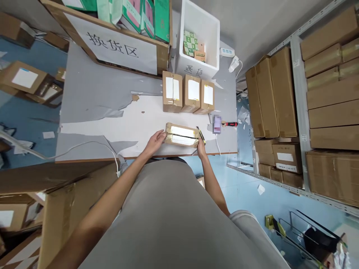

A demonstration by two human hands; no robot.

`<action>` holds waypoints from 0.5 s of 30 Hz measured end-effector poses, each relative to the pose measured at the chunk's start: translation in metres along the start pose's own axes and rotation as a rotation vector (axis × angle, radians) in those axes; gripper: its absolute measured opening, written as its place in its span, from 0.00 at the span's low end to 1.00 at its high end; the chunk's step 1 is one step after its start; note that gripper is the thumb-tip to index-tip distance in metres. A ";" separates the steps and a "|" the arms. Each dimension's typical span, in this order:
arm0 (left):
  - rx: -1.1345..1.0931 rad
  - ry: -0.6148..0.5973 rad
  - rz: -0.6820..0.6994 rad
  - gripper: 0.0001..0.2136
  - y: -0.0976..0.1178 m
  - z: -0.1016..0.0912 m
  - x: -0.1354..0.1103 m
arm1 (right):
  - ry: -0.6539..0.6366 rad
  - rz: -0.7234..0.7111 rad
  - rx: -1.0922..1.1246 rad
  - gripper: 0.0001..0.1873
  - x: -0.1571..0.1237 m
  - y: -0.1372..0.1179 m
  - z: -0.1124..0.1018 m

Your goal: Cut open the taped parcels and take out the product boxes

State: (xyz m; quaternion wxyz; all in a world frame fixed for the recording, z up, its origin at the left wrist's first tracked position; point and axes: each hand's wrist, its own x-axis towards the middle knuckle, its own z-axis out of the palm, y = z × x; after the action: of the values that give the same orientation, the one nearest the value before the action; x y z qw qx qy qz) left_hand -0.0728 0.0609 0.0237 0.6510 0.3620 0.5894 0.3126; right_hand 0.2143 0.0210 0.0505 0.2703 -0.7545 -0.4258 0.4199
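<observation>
A small brown cardboard box (181,136), with white labels and a dark slit between them along the top, is at the table's front edge. My left hand (155,142) grips its left end. My right hand (201,147) holds its right end, low at the near corner. Right beside that end, touching or just behind my right hand, is a yellow and black box cutter (201,135); whether my fingers also hold it, I cannot tell. Beyond the box stand three labelled cartons, the left carton (172,98), the middle carton (192,100) and the right carton (206,99).
A phone (217,124) with a cable and a red-handled tool (231,124) lie to the right. Behind are a white foam bin (214,41) and a large carton (164,56) of green packs. Shelving (298,74) with boxes stands right; a big carton (84,198) is near left.
</observation>
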 end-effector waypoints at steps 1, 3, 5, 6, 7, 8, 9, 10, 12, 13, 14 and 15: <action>0.036 0.018 0.042 0.32 0.000 -0.006 -0.002 | -0.007 0.029 0.046 0.39 -0.002 0.002 0.011; 0.100 0.072 0.101 0.30 -0.002 -0.021 -0.006 | -0.017 0.058 0.128 0.36 -0.005 0.002 0.033; 0.123 0.121 0.107 0.28 -0.005 -0.036 -0.012 | -0.033 0.032 0.127 0.36 -0.005 -0.002 0.049; 0.116 0.134 0.091 0.27 -0.007 -0.042 -0.015 | -0.042 0.019 0.116 0.36 -0.005 -0.004 0.054; 0.101 0.139 0.068 0.26 -0.008 -0.047 -0.018 | -0.052 0.010 0.108 0.36 -0.003 -0.006 0.056; 0.084 0.138 0.043 0.26 -0.009 -0.051 -0.021 | -0.061 0.002 0.109 0.36 -0.001 -0.007 0.056; 0.068 0.132 0.019 0.26 -0.010 -0.053 -0.023 | -0.074 -0.006 0.121 0.36 0.001 -0.007 0.053; 0.056 0.123 -0.001 0.27 -0.010 -0.054 -0.025 | -0.092 -0.015 0.142 0.38 0.003 -0.007 0.049; 0.053 0.102 -0.017 0.29 -0.011 -0.055 -0.028 | -0.150 -0.047 0.182 0.43 0.007 -0.005 0.039; 0.061 0.097 -0.017 0.30 -0.011 -0.055 -0.029 | -0.186 -0.073 0.182 0.45 0.008 -0.005 0.033; 0.080 0.094 -0.011 0.30 -0.012 -0.055 -0.029 | -0.219 -0.108 0.158 0.45 0.010 -0.006 0.028; 0.110 0.092 0.006 0.29 -0.013 -0.055 -0.030 | -0.248 -0.150 0.113 0.44 0.011 -0.007 0.023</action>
State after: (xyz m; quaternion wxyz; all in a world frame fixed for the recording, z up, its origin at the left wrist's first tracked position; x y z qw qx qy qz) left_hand -0.1311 0.0347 0.0269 0.6015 0.3843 0.6337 0.2982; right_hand 0.1944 0.0355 0.0400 0.2881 -0.6467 -0.4868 0.5117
